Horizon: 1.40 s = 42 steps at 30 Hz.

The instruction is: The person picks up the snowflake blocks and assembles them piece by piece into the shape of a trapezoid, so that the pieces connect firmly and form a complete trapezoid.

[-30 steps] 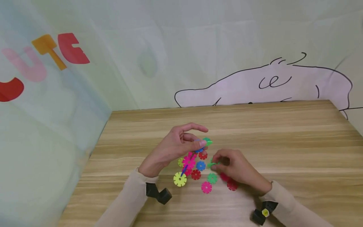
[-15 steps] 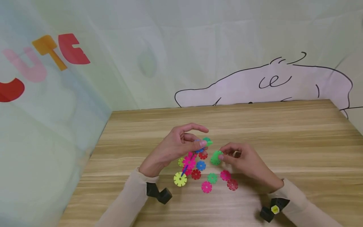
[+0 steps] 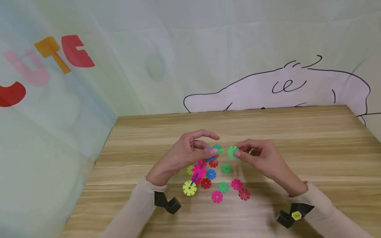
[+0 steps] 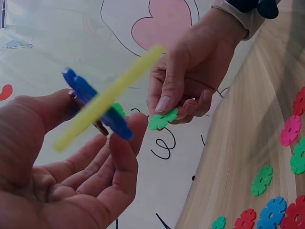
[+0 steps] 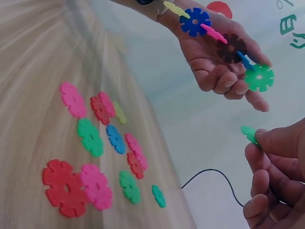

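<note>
Table (image 3: pixel 154 132) has a lt. wood grain, streaks running L to R. Pale green backdrop (image 3: pixel 184 43) behind it, far side, slightly creased. Far R on that: big lilac cartoon fig. (image 3: pixel 253 92) w/ blk outlines, bottom cut off by the table edge; faded green oval (image 3: pixel 155 64) L of it. Far L, I can read red C (image 3: pixel 13 96), pink U (image 3: pixel 40 77), orange T (image 3: pixel 47 49), red E (image 3: pixel 71 54).

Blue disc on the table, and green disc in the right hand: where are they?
Blue disc (image 3: pixel 211 172): head view, near its center.
Held green disc (image 3: pixel 231 152): head view, its uncovered face.
</note>
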{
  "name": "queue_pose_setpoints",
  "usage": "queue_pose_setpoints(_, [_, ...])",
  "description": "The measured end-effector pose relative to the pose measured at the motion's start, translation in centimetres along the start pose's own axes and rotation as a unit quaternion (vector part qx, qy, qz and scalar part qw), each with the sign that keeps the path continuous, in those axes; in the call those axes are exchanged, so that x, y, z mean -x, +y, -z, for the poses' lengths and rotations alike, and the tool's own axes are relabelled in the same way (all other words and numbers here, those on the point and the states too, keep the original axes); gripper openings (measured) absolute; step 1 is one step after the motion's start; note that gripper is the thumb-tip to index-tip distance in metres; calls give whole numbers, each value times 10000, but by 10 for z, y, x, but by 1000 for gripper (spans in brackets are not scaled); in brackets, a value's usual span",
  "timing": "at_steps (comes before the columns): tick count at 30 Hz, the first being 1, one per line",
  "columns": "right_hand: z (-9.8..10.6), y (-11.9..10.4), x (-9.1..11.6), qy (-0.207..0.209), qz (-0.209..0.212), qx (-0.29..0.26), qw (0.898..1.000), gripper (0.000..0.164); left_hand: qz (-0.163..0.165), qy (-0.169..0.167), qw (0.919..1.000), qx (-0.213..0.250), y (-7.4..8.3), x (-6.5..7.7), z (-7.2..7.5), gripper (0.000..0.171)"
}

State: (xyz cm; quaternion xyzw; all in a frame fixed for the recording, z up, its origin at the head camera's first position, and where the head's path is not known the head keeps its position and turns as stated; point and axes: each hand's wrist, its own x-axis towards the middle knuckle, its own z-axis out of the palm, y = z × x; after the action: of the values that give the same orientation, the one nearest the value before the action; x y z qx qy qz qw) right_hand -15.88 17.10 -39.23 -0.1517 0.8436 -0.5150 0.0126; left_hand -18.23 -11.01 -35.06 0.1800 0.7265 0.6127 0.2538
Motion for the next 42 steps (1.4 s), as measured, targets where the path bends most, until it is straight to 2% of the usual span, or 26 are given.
queue_pose_setpoints(18, [10,-24,-6,-9,194,-18,9998,18,16,17,10000,-8,0,1,1,40])
queue_pose_setpoints(25, [11,-31,-6,-133,165,-102,9997,17,-6,18,10000,5,-2,0,2,40])
queue_pose_setpoints(34, [9,-34,-6,-360,-43,-605,9975,18,-17,-70,10000,19,-4,-1,2,40])
queue_pose_setpoints(42, [9,-34,-6,-454,-96,-622,9970,19,-54,-159,9999,36,-3,-2,1,41])
